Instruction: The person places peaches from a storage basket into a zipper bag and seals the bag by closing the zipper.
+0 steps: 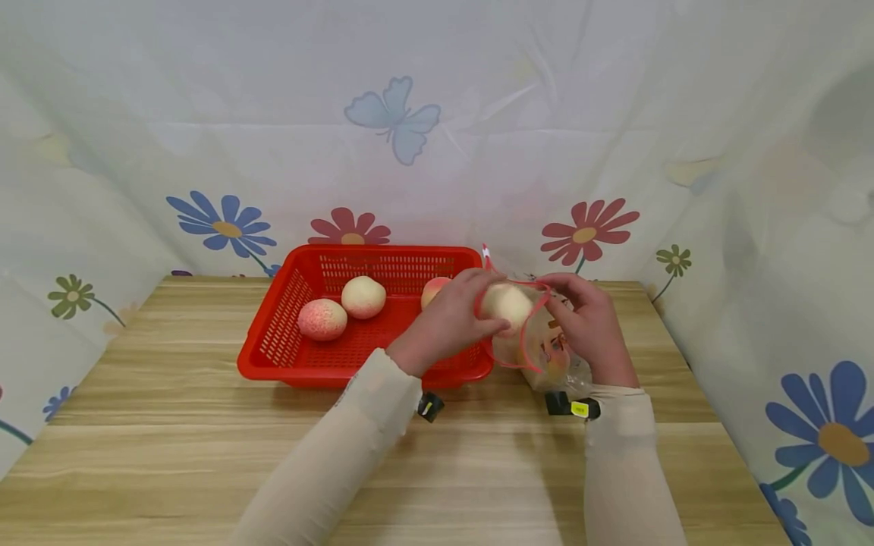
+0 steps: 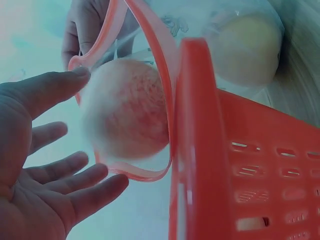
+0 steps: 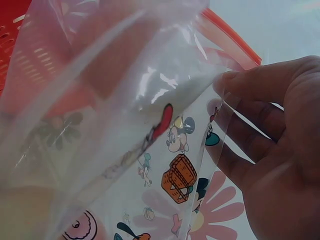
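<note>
My left hand point(image 1: 447, 322) is at the mouth of a clear printed zip bag point(image 1: 556, 360), its fingers spread apart. A pale pink peach point(image 2: 127, 110), blurred in the left wrist view, sits within the bag's red-edged opening, just past those fingertips. With thumb and fingers, my right hand point(image 1: 592, 326) pinches the bag's edge on the right side, holding the mouth wide. Lower in the bag lies another peach point(image 2: 247, 50), seen through the plastic. Cartoon prints, among them a brown basket point(image 3: 179, 178), show on the bag in the right wrist view.
A red slotted basket point(image 1: 293, 373) stands left of the bag, its right rim close beside the opening. Inside it are a speckled peach point(image 1: 322, 319), a paler peach point(image 1: 363, 296) and a peach point(image 1: 435, 290) partly behind my left hand. A flowered cloth point(image 1: 478, 167) hangs behind the wooden table point(image 1: 171, 425).
</note>
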Demonstrator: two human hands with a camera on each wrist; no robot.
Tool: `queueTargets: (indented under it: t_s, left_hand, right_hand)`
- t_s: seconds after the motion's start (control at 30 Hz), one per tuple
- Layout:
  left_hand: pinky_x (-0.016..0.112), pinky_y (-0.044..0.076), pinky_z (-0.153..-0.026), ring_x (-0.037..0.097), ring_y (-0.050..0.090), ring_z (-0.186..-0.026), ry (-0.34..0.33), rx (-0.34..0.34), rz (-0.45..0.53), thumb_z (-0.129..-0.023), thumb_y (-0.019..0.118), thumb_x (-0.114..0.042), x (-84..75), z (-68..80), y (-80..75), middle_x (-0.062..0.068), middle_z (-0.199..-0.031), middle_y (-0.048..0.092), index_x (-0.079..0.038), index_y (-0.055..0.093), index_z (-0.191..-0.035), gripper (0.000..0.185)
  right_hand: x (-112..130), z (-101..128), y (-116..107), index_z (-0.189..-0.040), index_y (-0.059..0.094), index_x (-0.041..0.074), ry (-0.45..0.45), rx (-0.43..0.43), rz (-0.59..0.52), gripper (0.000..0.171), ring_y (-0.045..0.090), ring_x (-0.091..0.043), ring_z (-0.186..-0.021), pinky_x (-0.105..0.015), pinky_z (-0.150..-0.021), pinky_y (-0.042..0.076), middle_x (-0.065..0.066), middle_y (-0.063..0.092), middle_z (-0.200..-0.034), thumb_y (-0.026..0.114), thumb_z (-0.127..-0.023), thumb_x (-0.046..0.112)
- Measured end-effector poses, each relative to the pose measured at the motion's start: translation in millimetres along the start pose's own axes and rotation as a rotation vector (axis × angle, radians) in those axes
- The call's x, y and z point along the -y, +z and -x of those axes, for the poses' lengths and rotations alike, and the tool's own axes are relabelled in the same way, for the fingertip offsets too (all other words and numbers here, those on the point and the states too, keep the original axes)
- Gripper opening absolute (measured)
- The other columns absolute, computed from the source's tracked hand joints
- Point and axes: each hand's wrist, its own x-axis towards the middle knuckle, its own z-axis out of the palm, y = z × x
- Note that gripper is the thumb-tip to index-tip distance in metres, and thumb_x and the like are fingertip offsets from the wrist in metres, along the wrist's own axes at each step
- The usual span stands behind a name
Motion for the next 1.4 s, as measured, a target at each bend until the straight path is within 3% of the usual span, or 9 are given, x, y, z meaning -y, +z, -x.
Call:
queueTargets:
  t_s: [0.13, 0.47, 0.63, 0.77, 0.9, 1.0, 1.07, 1.27, 1.4]
  left_hand:
    - [0.034, 0.054, -0.095, 0.020, 0.049, -0.124, -0.013, -0.012, -0.022, -0.085, 0.074, -0.034, 0.3, -0.2, -1.4, 0.003, -0.143, 0.045, -0.021, 0.045, -0.143, 0.066]
    - [0.042, 0.043, -0.109, 0.021, 0.047, -0.130, -0.043, -0.044, -0.084, -0.089, 0.070, -0.031, 7.0, -5.0, -8.4, 0.002, -0.141, 0.051, -0.018, 0.047, -0.141, 0.059]
    - [0.040, 0.043, -0.109, 0.023, 0.049, -0.129, -0.058, -0.029, -0.095, -0.091, 0.067, -0.029, 11.4, -10.3, -11.0, 0.003, -0.141, 0.052, -0.018, 0.045, -0.143, 0.058]
    - [0.039, 0.044, -0.108, 0.022, 0.050, -0.129, -0.094, 0.002, -0.093, -0.093, 0.063, -0.028, 13.4, -18.9, -11.8, 0.002, -0.143, 0.051, -0.019, 0.043, -0.144, 0.056]
    - [0.034, 0.054, -0.091, 0.018, 0.062, -0.097, -0.125, 0.014, -0.060, -0.095, 0.059, -0.025, 14.1, -28.9, -10.9, 0.004, -0.124, 0.064, -0.022, 0.045, -0.142, 0.050]
    - [0.027, 0.052, -0.063, 0.015, 0.051, -0.062, -0.138, 0.020, -0.023, -0.096, 0.056, -0.022, 14.7, -35.3, -9.0, 0.007, -0.095, 0.068, -0.022, 0.051, -0.138, 0.042]
    - [0.026, 0.047, -0.055, 0.015, 0.044, -0.056, -0.149, 0.025, -0.010, -0.096, 0.055, -0.020, 15.8, -39.5, -7.4, 0.008, -0.089, 0.067, -0.020, 0.055, -0.134, 0.038]
    - [0.029, 0.057, -0.082, 0.017, 0.057, -0.096, -0.234, 0.023, 0.022, -0.094, 0.060, -0.018, 17.5, -50.1, -5.4, 0.002, -0.122, 0.063, -0.017, 0.062, -0.124, 0.031]
    - [0.030, 0.057, -0.082, 0.019, 0.056, -0.097, -0.270, 0.012, 0.079, -0.093, 0.061, -0.016, 18.0, -53.8, -6.1, 0.002, -0.120, 0.063, -0.015, 0.064, -0.120, 0.027]
  right_hand:
    - [-0.7, -0.4, 0.3, -0.118, 0.065, 0.007, 0.019, 0.006, 0.029, 0.024, 0.059, -0.023, -0.112, -0.010, -0.084, 0.048, -0.011, 0.067, -0.116, 0.061, -0.095, 0.013]
    - [0.5, 0.5, 0.8, -0.119, 0.064, 0.007, 0.023, 0.011, 0.019, 0.025, 0.058, -0.025, -0.114, -0.051, -0.098, 0.050, -0.012, 0.066, -0.118, 0.061, -0.095, 0.012]
    - [0.4, 0.0, 1.3, -0.119, 0.064, 0.007, 0.022, 0.012, 0.034, 0.025, 0.059, -0.024, -0.114, -0.046, -0.097, 0.052, -0.010, 0.066, -0.118, 0.060, -0.095, 0.012]
    - [0.9, -0.1, 0.8, -0.119, 0.065, 0.010, 0.032, 0.015, 0.050, 0.025, 0.059, -0.021, -0.113, -0.020, -0.090, 0.051, -0.008, 0.066, -0.118, 0.061, -0.095, 0.012]
    - [1.0, 0.1, 0.6, -0.119, 0.065, 0.010, 0.032, 0.017, 0.052, 0.025, 0.059, -0.021, -0.113, -0.009, -0.085, 0.046, -0.008, 0.066, -0.118, 0.061, -0.095, 0.011]
    - [1.6, 0.6, 0.2, -0.119, 0.065, 0.010, 0.024, 0.016, 0.055, 0.025, 0.059, -0.020, -0.112, -0.012, -0.088, 0.047, -0.007, 0.067, -0.118, 0.061, -0.095, 0.013]
    - [1.8, 0.9, 0.1, -0.119, 0.065, 0.010, 0.017, 0.016, 0.055, 0.025, 0.060, -0.019, -0.112, -0.018, -0.090, 0.049, -0.007, 0.067, -0.117, 0.061, -0.095, 0.015]
    - [2.8, 1.6, 0.2, -0.120, 0.065, 0.010, 0.009, 0.025, 0.049, 0.025, 0.060, -0.020, -0.112, -0.041, -0.095, 0.053, -0.007, 0.066, -0.118, 0.061, -0.095, 0.012]
    - [2.5, 1.9, 0.9, -0.121, 0.064, 0.009, 0.002, 0.041, 0.045, 0.026, 0.059, -0.024, -0.113, -0.049, -0.094, 0.053, -0.009, 0.065, -0.120, 0.060, -0.095, 0.012]
